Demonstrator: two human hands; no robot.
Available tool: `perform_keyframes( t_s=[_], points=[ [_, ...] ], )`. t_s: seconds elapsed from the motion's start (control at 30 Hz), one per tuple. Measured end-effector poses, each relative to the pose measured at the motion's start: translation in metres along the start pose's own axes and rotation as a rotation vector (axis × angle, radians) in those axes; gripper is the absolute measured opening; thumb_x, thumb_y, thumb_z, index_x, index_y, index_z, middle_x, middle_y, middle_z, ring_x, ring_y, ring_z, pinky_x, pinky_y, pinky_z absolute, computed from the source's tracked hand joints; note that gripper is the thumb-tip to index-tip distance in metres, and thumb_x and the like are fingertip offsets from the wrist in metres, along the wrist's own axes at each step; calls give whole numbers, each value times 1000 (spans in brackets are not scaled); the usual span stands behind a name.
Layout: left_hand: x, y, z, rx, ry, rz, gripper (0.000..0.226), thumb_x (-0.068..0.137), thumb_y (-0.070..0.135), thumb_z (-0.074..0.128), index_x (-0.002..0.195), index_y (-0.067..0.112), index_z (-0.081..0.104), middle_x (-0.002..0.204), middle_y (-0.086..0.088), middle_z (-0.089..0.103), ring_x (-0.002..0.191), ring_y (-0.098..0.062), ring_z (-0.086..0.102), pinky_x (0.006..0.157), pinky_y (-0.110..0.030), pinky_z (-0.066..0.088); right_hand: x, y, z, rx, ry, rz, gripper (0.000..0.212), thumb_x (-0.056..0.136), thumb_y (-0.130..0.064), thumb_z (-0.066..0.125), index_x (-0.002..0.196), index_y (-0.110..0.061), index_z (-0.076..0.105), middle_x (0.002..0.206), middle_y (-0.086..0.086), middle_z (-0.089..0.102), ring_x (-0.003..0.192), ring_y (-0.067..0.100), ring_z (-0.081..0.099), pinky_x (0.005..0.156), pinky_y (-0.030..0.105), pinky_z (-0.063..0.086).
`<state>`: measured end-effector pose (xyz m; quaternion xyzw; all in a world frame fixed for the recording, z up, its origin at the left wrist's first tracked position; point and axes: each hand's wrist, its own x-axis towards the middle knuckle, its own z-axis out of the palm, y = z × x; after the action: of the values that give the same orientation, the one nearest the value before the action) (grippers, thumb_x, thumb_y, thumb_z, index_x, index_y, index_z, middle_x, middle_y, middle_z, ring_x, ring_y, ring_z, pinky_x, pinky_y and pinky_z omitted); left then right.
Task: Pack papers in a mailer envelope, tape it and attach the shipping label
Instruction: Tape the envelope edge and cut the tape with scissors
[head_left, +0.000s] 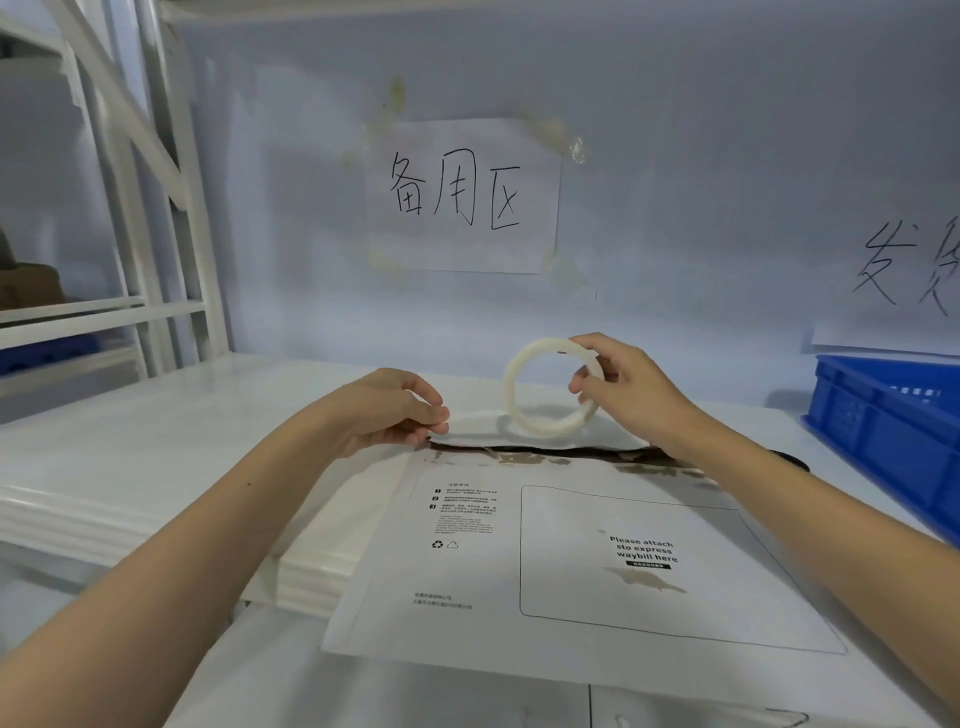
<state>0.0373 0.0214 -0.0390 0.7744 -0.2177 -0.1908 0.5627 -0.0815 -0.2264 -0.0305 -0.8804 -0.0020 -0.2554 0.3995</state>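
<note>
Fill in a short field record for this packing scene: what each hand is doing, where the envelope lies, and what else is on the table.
right hand: grips the tape roll, held upright above the envelope's far edge
left hand: pinches at the left end of the envelope's far edge
mailer envelope: flat on the white table, printed side up, waybill box without a label
envelope far edge: dark strip showing, not yet taped
blue crate: far right on the table
wall sign: handwritten, behind the table

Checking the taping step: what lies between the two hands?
In the head view, only the mailer envelope's open top edge lies between left hand and right hand, which holds the tape roll.
</note>
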Motion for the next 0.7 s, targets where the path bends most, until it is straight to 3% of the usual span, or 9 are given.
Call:
perform_keyframes(
  t_s=[0.2,0.33,0.43,0.7],
  points=[
    [1,-6,-4,234,-84,-53,18,86,5,70,100,6,59,76,-10,73,56,-15,54,57,-20,51,-12,17,5,12,-95,-39,40,87,-3,56,105,-37,64,81,-1,61,86,30,57,83,33,43],
    [2,-2,-4,343,-88,-57,16,85,8,71,97,8,60,74,-6,74,57,-14,56,63,-21,52,-15,18,5,29,-102,-53,44,88,0,54,105,-41,63,82,3,63,92,32,60,90,41,46],
    [2,0,-4,392,-100,-59,18,84,10,72,99,9,62,74,-4,75,57,-12,58,64,-20,52,-16,18,6,31,-107,-74,50,87,-3,55,102,-50,63,90,11,64,93,36,58,85,40,46],
    [3,6,-1,532,-127,-83,21,85,12,72,101,11,59,70,-2,72,60,-11,58,62,-18,50,-17,18,7,4,-114,-88,47,89,-5,52,115,-43,63,94,3,65,89,27,57,80,30,43]
  ],
)
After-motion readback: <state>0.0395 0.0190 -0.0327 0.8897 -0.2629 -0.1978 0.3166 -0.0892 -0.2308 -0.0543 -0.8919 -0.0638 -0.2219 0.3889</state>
